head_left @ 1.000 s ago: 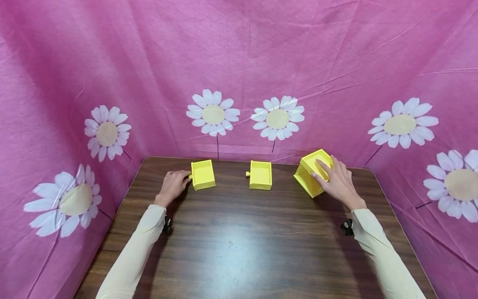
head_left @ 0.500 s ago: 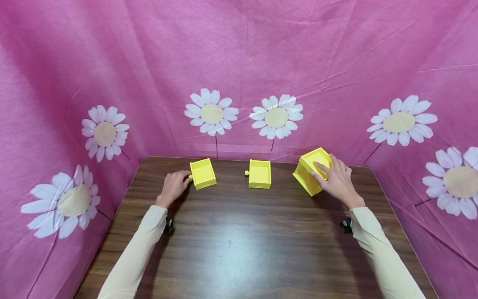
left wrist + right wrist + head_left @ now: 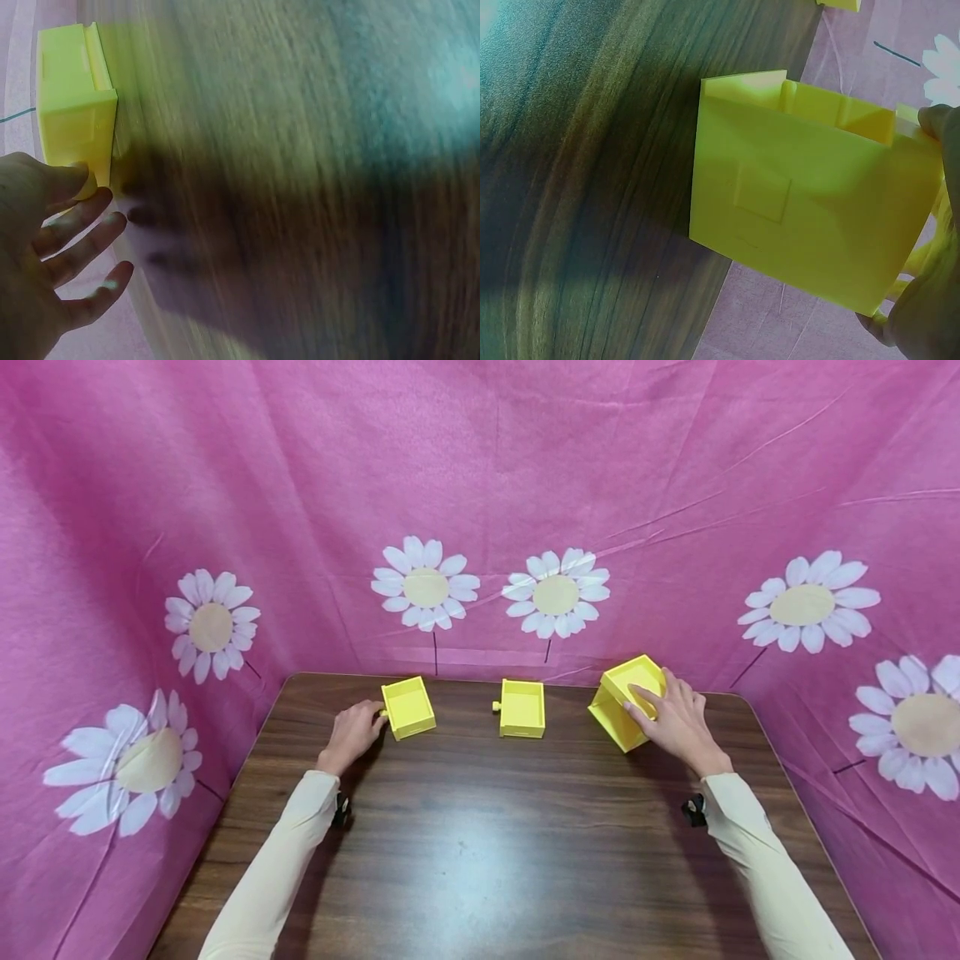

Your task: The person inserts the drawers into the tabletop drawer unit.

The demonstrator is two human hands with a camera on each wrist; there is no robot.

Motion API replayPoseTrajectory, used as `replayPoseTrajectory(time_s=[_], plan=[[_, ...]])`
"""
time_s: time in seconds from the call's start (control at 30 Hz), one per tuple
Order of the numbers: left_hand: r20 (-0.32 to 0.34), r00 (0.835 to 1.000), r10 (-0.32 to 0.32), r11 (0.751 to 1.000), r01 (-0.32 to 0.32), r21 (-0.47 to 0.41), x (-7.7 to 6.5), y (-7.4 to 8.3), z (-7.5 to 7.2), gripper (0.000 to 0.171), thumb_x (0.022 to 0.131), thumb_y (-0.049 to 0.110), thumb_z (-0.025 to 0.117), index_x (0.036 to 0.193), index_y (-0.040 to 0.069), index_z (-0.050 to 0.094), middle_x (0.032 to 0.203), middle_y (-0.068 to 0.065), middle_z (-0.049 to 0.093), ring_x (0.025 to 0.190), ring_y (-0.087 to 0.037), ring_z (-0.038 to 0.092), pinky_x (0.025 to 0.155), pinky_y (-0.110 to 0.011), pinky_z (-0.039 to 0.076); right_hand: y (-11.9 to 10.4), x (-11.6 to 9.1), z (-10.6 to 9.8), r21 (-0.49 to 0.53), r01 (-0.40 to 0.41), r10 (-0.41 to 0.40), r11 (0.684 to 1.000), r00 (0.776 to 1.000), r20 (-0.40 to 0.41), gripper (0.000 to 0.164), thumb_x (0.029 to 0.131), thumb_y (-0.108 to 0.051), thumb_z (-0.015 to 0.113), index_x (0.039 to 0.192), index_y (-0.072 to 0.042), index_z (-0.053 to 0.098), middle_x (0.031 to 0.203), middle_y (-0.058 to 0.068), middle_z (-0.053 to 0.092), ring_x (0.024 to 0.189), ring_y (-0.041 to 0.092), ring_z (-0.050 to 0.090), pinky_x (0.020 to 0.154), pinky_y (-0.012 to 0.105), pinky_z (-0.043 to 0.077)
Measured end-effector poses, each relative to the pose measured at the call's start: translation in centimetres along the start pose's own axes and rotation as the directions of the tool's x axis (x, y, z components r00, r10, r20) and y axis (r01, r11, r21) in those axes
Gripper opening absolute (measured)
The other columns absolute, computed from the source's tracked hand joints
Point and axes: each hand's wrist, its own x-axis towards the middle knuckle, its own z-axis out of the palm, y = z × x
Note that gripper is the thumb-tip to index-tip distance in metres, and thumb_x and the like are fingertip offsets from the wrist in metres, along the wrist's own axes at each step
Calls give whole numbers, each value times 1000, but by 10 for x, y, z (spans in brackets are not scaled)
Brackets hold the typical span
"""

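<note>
At the left, a small yellow drawer point(image 3: 408, 707) lies on the table with its open top upward. My left hand point(image 3: 351, 735) pinches its round knob point(image 3: 90, 186) between thumb and forefinger, the other fingers spread apart. A second yellow drawer point(image 3: 522, 708) sits near the middle, its knob pointing left, untouched. At the right stands a yellow cabinet shell point(image 3: 780, 172), set at an angle, with a recessed top and an open side facing left. My right hand point(image 3: 678, 722) grips it from above, thumb and fingers at its top end; some fingertips are hidden.
The brown wooden table point(image 3: 465, 843) extends toward me, with a bright glare on it. A pink curtain point(image 3: 487, 468) printed with white daisies rises right behind the far edge and along both sides.
The left drawer has turned slightly, with my left hand on its knob shifting a little to the right. The middle drawer and the cabinet shell under my right hand look unchanged.
</note>
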Motion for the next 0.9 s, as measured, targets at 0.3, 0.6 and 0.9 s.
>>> replayPoseTrajectory(time_s=[0.3,0.6,0.9], plan=[[29,999,-41,999,42,-17,-1,4,1,25,99,13,72,119,-3,73,102,-20,72,94,-46,71,73,-65,62,1,0,0,-7,2,-2,1000,1000,-3,53,106,-44,56,142,-7,63,158,44,25,136,66,32,98,81,33],[-5,997,-78,994,77,-74,0,4,2,22,99,13,71,118,1,75,110,-23,76,96,-50,72,70,-66,60,1,-1,1,-12,1,-1,1000,1000,3,52,106,-43,56,143,-6,63,158,44,24,135,65,32,96,81,34],[-1,978,-209,938,200,-282,4,6,4,21,99,11,72,116,-1,74,103,-22,77,92,-41,73,77,-60,60,0,-1,0,-9,-1,1,1000,1000,-3,52,106,-43,56,142,-7,63,158,45,24,136,65,32,96,81,34]])
